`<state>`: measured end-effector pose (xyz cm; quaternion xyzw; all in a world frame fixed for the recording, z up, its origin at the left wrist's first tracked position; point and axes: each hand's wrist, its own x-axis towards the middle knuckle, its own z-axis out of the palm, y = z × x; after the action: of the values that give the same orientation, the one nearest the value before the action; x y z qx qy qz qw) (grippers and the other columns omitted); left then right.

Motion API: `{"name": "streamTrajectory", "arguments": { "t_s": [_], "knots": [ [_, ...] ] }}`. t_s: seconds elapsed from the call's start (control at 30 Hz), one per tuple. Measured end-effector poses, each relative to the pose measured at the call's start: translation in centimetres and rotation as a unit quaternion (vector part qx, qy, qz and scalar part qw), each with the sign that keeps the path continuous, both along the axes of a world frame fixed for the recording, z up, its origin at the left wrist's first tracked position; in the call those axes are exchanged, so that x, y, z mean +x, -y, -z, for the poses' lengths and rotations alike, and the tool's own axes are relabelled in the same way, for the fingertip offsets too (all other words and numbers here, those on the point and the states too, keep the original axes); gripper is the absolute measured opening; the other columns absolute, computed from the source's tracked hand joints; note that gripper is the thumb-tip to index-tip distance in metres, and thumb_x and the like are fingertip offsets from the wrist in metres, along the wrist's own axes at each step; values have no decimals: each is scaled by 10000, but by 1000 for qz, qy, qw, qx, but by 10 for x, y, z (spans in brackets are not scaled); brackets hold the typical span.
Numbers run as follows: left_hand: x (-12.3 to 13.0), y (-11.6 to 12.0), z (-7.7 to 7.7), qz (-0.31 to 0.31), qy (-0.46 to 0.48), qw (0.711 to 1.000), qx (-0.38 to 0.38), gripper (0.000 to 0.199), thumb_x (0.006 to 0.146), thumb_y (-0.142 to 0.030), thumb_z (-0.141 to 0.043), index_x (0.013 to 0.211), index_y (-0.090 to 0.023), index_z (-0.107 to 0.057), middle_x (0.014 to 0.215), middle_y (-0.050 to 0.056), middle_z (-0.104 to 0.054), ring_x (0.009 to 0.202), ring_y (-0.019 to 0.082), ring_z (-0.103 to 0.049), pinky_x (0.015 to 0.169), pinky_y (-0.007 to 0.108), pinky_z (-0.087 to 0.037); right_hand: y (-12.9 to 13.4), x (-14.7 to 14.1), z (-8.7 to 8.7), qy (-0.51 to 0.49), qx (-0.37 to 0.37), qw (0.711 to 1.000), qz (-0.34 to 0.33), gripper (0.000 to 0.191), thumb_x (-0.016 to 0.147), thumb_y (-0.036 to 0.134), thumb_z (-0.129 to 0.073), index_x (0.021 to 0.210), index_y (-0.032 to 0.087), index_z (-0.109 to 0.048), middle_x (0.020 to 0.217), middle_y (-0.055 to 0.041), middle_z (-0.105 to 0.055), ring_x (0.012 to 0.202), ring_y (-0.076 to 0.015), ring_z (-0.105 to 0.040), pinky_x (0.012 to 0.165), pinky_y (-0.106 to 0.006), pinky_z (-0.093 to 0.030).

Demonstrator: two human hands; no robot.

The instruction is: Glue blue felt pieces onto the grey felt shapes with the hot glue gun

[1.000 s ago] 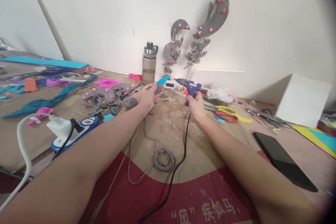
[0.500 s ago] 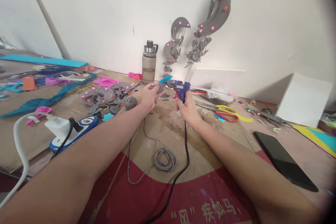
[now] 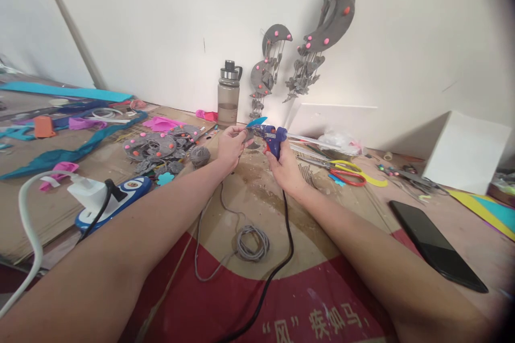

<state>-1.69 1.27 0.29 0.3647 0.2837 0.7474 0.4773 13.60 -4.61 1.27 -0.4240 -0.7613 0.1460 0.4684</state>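
- Left hand [image 3: 232, 146]: fingers pinched together on a small grey piece [image 3: 250, 134], above the cardboard [image 3: 314, 236].
- Right hand [image 3: 286, 169]: wrapped around the grip of a blue glue gun [image 3: 273, 138]; nozzle directed left, at the left fingertips. Contact between nozzle and grey piece cannot be determined.
- Blue piece [image 3: 257, 121]: just beyond the left fingertips; whether it is held cannot be determined.
- Far edge: the bottle [image 3: 228, 102] stands upright near the white wall [image 3: 161, 27], behind the left hand.
- Left side: the yarn ball [image 3: 200, 157] lies near the left wrist, the power strip [image 3: 139, 187] beside the left forearm.
- Right side: the scissors [image 3: 349, 174] lie near the right wrist; the phone [image 3: 436, 246] lies outside the right forearm.
- Between forearms: the coiled cord [image 3: 252, 244] lies flat; the black cable [image 3: 288, 236] runs from the gun toward the near edge of view.
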Motion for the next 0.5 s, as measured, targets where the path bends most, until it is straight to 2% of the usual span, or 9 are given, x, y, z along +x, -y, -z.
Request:
{"name": "streamTrajectory", "arguments": {
  "t_s": [0.3, 0.5],
  "knots": [
    [1, 1, -1, -15, -3, 1000, -3, 122, 711, -149, -692, 706, -165, -570, 660, -41, -547, 628, 65, -558, 839, 335, -558, -2, 1, 1, 7, 11, 999, 32, 420, 869, 242, -449, 1279, 154, -428, 1090, -116, -620, 956, -230, -579, 960, -412, -447],
    [0, 1, -2, -15, 2, 1000, 2, 136, 702, -159, -706, 720, -167, -571, 661, -34, -549, 649, 73, -571, 822, 322, -567, -2, 1, 0, -10, 24, 999, 25, 460, 861, 238, -454, 1307, 133, -411, 1242, -146, -573, 1118, -227, -541, 1047, -398, -386]
  ]
}}
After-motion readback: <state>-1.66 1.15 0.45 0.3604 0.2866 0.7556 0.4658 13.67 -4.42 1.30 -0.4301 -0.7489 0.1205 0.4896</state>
